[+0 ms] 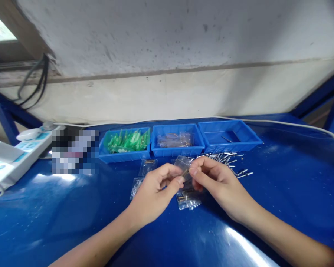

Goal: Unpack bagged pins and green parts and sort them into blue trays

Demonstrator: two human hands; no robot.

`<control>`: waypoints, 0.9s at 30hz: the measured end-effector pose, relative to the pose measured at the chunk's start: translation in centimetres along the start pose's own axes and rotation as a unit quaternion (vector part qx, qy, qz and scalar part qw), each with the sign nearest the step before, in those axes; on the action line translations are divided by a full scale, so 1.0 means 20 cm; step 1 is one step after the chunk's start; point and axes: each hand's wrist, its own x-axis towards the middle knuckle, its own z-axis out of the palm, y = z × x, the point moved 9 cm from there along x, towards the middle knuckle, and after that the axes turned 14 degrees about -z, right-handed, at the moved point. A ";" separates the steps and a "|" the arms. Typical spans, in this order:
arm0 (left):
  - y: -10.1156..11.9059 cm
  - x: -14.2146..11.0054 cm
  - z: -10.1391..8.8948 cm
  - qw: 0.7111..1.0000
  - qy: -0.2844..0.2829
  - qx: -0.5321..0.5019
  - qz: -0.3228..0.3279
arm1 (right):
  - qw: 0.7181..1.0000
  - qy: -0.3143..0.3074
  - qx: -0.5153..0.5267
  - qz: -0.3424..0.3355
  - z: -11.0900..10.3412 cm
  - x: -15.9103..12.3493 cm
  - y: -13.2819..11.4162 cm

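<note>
Between my two hands is a small clear plastic bag (183, 162) with a brass-coloured piece, perhaps a screw, showing in it. My left hand (158, 193) pinches the bag's left side between thumb and forefinger. On its right edge, the fingertips of my right hand (215, 181) are closed. Just below the hands lie more clear bags (188, 202) holding brass-coloured pieces. Another such bag (148, 167) lies behind my left hand, and one more (136, 185) is partly covered by it. Behind my right hand, loose silver rivets (225, 158) are spread in a pile.
Three blue bins stand in a row: one with green plastic pieces (128, 140), a middle one with clear bags (175, 140), and a right bin (246, 139) holding a rivet. A white power strip (19, 155) lies left, beside a blurred-out patch. A white cable runs along the wall.
</note>
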 end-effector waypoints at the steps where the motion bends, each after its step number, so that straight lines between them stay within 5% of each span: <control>1: 0.00 0.00 -0.01 1.000 0.007 -0.001 0.003 | 1.000 -0.010 -0.007 0.000 0.01 0.00 0.00; 8: 0.01 0.00 -0.05 0.990 0.083 0.113 0.030 | 0.980 -0.056 -0.178 -0.064 0.04 -0.01 -0.07; 13: 0.03 -0.01 -0.04 0.989 0.061 0.130 0.041 | 0.950 -0.071 -0.271 -0.139 0.04 -0.01 -0.14; 20: 0.04 -0.02 -0.03 0.986 0.065 0.141 0.053 | 0.962 -0.110 -0.240 -0.065 0.05 -0.01 -0.09; 27: 0.05 -0.02 -0.03 0.984 0.070 0.158 0.054 | 0.959 -0.127 -0.244 -0.062 0.06 -0.02 -0.07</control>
